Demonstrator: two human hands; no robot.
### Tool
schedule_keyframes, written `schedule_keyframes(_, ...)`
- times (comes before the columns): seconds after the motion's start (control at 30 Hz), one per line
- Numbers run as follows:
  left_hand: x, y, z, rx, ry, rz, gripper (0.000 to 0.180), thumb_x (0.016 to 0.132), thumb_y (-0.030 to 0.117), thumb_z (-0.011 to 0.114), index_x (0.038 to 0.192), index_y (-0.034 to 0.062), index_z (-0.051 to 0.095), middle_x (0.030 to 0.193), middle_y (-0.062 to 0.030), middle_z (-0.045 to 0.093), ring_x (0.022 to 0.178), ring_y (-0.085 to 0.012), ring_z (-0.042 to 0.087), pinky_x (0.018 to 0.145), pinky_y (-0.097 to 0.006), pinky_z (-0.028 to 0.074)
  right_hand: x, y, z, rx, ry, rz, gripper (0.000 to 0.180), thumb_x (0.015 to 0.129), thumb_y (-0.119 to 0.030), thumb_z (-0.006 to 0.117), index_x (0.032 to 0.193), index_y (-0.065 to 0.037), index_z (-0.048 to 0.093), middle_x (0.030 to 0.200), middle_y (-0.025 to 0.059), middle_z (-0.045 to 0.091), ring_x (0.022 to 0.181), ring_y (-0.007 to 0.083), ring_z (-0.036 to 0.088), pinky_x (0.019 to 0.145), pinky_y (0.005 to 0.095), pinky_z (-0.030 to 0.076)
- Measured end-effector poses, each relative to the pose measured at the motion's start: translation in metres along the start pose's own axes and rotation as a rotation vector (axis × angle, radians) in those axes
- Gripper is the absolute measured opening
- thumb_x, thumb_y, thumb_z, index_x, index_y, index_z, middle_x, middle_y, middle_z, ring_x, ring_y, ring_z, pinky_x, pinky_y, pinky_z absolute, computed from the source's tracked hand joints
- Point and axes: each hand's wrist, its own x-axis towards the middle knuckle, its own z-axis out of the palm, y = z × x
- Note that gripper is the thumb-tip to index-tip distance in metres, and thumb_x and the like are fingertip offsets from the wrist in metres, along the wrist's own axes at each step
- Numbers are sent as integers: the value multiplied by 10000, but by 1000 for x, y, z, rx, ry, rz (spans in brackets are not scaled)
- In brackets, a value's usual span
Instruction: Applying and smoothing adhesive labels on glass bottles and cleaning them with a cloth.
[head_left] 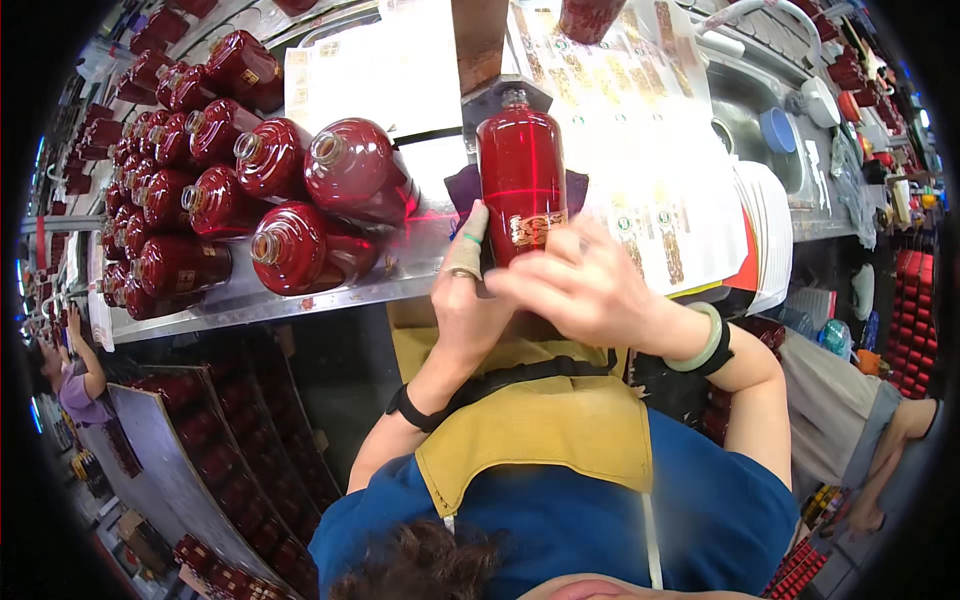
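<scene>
A red glass bottle (pixel 520 165) lies in front of me, its clear open neck pointing away and a gold decoration on its near part. Dark padding (pixel 463 190) shows on both sides under it, with a dark metal stop around the neck. My left hand (pixel 470 300) grips the bottle's near left side, one covered finger stretched along the glass. Over the bottle's near end is my right hand (pixel 590 290), its fingers bent and smeared by motion. Whether anything is between those fingers cannot be made out. Label sheets (pixel 640 130) with gold and green prints lie to the right.
Several red bottles (pixel 310 245) crowd the metal bench at left. White sheets (pixel 370 85) lie behind them. At right are a stack of white paper (pixel 765 235), a metal sink with a blue cup (pixel 777 130), and a seated person's legs (pixel 850 400). Another person (pixel 75 375) works far left.
</scene>
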Motion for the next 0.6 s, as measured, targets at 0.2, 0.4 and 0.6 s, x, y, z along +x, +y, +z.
schedule_keyframes(0.2, 6, 6, -2, -100, 56, 14, 1143, 639, 88, 951, 1555, -46, 280, 1441, -167, 541, 1293, -302, 578, 1103, -409, 459, 24, 40, -4, -350, 246, 85, 295, 717, -195, 703, 1006, -138, 720, 904, -20, 649, 790, 190, 568, 733, 366, 441)
schedule_keyframes(0.4, 10, 11, -5, 8, 11, 19, 1114, 638, 121, 964, 1533, -53, 325, 1337, -176, 619, 1231, -309, 617, 1072, -406, 472, 19, 28, 8, 30, 165, 211, 210, 768, -142, 737, 978, -142, 716, 892, 5, 697, 763, 207, 589, 730, 363, 438)
schedule_keyframes(0.6, 9, 2, -4, 46, 20, 82, 986, 685, 156, 940, 1497, -76, 431, 1326, -219, 640, 1182, -334, 655, 1034, -406, 501, -5, 14, 8, 100, 127, -11, 262, 745, -136, 730, 1003, -178, 745, 965, -66, 702, 783, 164, 562, 827, 328, 419)
